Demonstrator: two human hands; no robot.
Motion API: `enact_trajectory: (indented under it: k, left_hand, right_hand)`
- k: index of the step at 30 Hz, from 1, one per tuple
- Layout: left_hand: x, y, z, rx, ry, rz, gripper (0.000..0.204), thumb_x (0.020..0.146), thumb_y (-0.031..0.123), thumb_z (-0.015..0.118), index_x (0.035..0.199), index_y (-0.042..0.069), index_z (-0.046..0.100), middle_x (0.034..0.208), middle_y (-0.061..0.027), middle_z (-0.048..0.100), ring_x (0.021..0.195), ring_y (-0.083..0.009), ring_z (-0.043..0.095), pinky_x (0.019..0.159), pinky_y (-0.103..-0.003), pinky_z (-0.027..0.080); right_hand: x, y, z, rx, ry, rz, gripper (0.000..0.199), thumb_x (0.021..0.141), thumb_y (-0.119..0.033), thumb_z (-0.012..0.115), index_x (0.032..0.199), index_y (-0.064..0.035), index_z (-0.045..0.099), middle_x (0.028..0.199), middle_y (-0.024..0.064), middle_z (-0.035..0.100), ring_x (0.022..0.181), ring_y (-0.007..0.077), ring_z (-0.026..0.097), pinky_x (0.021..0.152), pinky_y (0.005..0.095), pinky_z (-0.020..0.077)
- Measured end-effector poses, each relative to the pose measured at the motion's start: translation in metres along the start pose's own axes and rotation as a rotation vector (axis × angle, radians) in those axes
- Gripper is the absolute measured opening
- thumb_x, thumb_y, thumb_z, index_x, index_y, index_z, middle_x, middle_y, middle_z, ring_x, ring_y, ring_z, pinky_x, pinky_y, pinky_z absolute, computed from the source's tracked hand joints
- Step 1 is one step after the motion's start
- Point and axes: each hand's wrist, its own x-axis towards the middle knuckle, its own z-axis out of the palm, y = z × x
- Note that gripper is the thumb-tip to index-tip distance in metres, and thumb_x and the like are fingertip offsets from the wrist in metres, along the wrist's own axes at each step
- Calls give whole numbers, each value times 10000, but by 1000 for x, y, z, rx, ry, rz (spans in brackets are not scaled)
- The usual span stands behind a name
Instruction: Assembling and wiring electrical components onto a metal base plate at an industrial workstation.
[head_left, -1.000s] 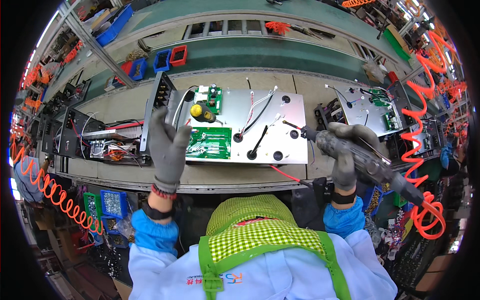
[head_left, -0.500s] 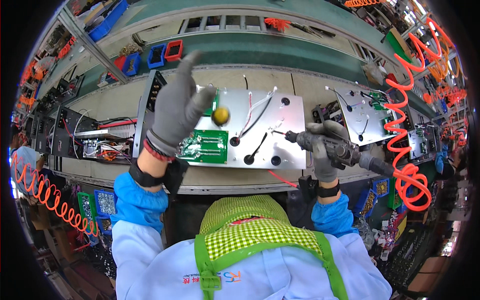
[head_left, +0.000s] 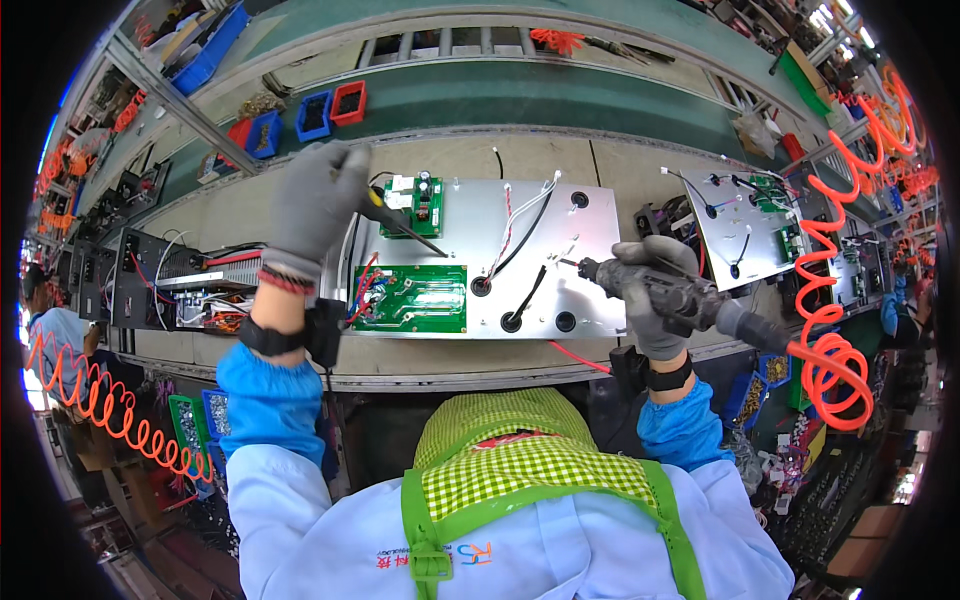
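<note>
My left hand [head_left: 315,195], in a grey glove, is raised over the left end of a silver metal panel [head_left: 545,215]. Its fingers are curled at the yellow-and-black handle of a screwdriver [head_left: 380,205], part of which they seem to hide. The dark shaft slants down right across the panel. Below it lies a green circuit board [head_left: 420,300]; a second green board [head_left: 425,198] with upright parts sits above. My gloved right hand [head_left: 650,300] is closed round a black air screwdriver [head_left: 690,305], its bit pointing left over the panel's right side. Loose wires [head_left: 515,225] rise from the panel.
An orange coiled hose [head_left: 825,200] runs from the air screwdriver up the right side. Another metal panel [head_left: 735,235] stands at right, open dark chassis [head_left: 165,285] at left. Blue bins [head_left: 313,115] and a red bin [head_left: 348,102] sit beyond the bench.
My left hand has drawn back left, its spread fingers now curled. The screwdriver, seen end-on before, now slants with its handle toward that hand. My right hand has barely moved.
</note>
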Motion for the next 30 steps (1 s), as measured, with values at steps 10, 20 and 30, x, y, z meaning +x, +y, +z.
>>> enact_trajectory:
  k: [10, 20, 30]
  left_hand:
    - [4, -24, 2, -39, -40, -34, 441, 925, 413, 509, 860, 11, 680, 732, -176, 640, 721, -337, 633, 675, -410, 473]
    - [-24, -3, -25, -8, -322, -99, 395, 828, 392, 682, 918, 7, 682, 756, -100, 667, 709, -171, 641, 665, -310, 492]
    - [-104, 12, -6, -107, 285, 216, 279, 724, 266, 805, 835, 45, 675, 721, -121, 628, 652, -247, 621, 613, -354, 487]
  right_hand:
    - [64, 14, 36, -142, -45, 152, 233, 738, -23, 722, 922, -28, 579, 789, 35, 660, 707, 97, 624, 686, 273, 518]
    - [58, 20, 38, -45, -82, 173, 297, 732, 12, 698, 1004, -10, 581, 819, 49, 630, 690, 109, 624, 619, 268, 516]
    - [56, 23, 28, 35, -163, 142, 339, 847, 27, 614, 1163, -66, 532, 882, 133, 660, 674, 165, 649, 610, 298, 553]
